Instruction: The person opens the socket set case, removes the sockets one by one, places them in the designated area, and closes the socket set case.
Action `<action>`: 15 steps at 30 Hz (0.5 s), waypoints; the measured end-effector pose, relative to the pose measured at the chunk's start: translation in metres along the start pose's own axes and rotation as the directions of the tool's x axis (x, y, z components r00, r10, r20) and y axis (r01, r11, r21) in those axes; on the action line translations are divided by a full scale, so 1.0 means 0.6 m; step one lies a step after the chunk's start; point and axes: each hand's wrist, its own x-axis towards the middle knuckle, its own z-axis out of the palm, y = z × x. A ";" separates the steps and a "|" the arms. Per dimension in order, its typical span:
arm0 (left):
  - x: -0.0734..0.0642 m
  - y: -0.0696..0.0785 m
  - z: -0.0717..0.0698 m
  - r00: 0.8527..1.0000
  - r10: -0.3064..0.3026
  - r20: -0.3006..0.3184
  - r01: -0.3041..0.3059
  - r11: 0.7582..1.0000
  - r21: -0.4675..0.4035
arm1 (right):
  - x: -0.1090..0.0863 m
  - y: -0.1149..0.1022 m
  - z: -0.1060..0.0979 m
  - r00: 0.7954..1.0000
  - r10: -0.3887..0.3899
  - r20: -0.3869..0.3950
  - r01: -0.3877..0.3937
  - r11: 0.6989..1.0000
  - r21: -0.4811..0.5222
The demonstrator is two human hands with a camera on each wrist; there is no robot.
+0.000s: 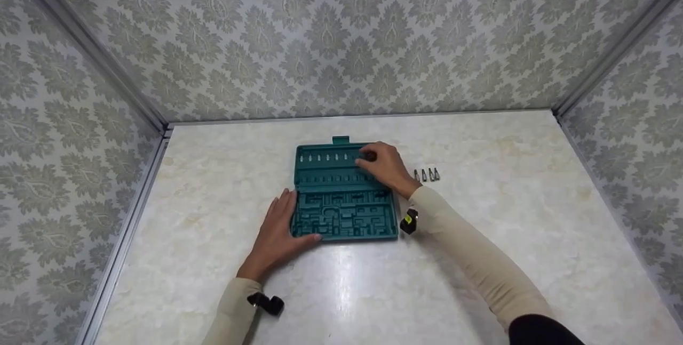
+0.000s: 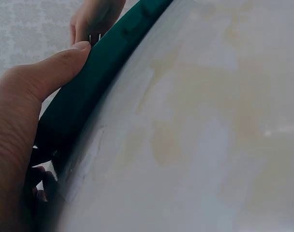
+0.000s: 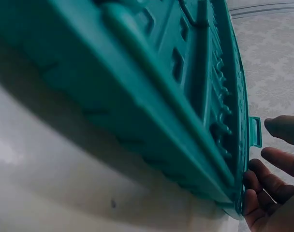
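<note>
A green plastic tool-bit case [image 1: 341,187] lies open flat on the table, its lid away from me. My left hand [image 1: 277,233] rests along the case's left side, thumb [image 2: 77,53] over the near edge, fingers spread at the left edge. Over the lid's right part is my right hand [image 1: 387,166], thumb and forefinger bent toward each other with a gap between the tips. In the right wrist view its fingers [image 3: 275,181] are beside the case's edge, and nothing shows between them. Several small metal bits [image 1: 323,158] stand in a row in the lid, left of that hand.
Several loose screwdriver bits [image 1: 427,175] lie on the table right of the case, beyond the right wrist. A latch tab [image 1: 340,140] sticks out from the lid's far edge. Patterned wall panels [image 1: 341,41] close off the pale marbled table [image 1: 507,227] at the back and sides.
</note>
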 end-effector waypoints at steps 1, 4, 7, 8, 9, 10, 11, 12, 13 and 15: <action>0.001 0.001 0.001 1.000 -0.001 0.003 0.001 1.000 0.000 | 0.002 0.001 0.001 1.000 0.004 -0.001 -0.004 1.000 -0.001; 0.004 0.003 0.004 1.000 -0.002 0.013 0.002 1.000 -0.004 | 0.009 0.001 0.005 1.000 0.018 -0.015 -0.018 1.000 0.001; 0.003 0.002 0.003 1.000 -0.007 0.016 0.007 1.000 -0.007 | 0.017 -0.001 0.012 1.000 0.027 -0.012 -0.027 1.000 -0.008; 0.001 0.001 0.002 1.000 -0.007 0.013 0.007 1.000 -0.008 | 0.020 -0.002 0.015 1.000 0.025 -0.006 -0.025 1.000 -0.011; 0.000 0.001 0.001 1.000 -0.008 0.011 0.008 1.000 -0.008 | 0.023 -0.003 0.018 1.000 0.022 0.002 -0.022 1.000 -0.016; -0.002 0.000 0.000 1.000 -0.009 0.008 0.009 1.000 -0.008 | 0.026 -0.004 0.021 1.000 0.019 0.010 -0.019 1.000 -0.018; -0.003 -0.001 -0.001 1.000 -0.009 0.006 0.009 1.000 -0.008 | 0.029 -0.005 0.024 1.000 0.014 0.018 -0.014 1.000 -0.020; -0.004 -0.001 -0.001 1.000 -0.007 0.003 0.007 1.000 -0.010 | 0.032 -0.005 0.026 1.000 0.008 0.021 -0.007 1.000 -0.023; -0.003 -0.001 -0.001 1.000 0.000 0.001 0.000 1.000 -0.010 | 0.034 -0.005 0.028 1.000 0.005 0.021 -0.004 1.000 -0.028; -0.001 0.000 0.000 1.000 0.007 0.002 -0.007 1.000 -0.009 | 0.039 -0.005 0.029 1.000 0.002 0.014 -0.001 0.999 -0.035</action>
